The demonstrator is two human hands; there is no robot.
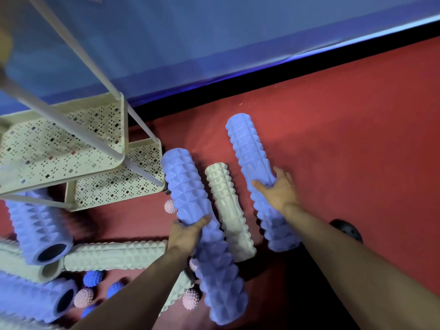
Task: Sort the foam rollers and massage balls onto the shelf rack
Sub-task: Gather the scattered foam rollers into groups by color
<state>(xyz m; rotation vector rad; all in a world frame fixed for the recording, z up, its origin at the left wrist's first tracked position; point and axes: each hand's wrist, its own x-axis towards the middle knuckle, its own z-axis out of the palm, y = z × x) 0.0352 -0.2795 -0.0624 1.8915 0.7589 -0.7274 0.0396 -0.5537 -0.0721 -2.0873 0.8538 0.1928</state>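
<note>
My left hand (188,231) grips the middle of a long purple foam roller (184,184) that points from the rack's corner down toward me. My right hand (278,190) is wrapped around a second purple roller (245,144) lying on the red floor to the right. Between the two lies a cream roller (226,206), untouched. The cream shelf rack (59,148) with perforated shelves stands at the left; its visible shelves hold nothing. More purple and cream rollers (114,256) are heaped at the lower left, with pink spiky balls (83,297) and blue spiky balls (92,278) among them.
A blue wall (214,44) with a black skirting runs along the far side of the red floor. A black ball-like object (348,231) peeks out behind my right forearm. Another pink ball (170,206) sits by the rack's foot. Bare red floor stretches to the right.
</note>
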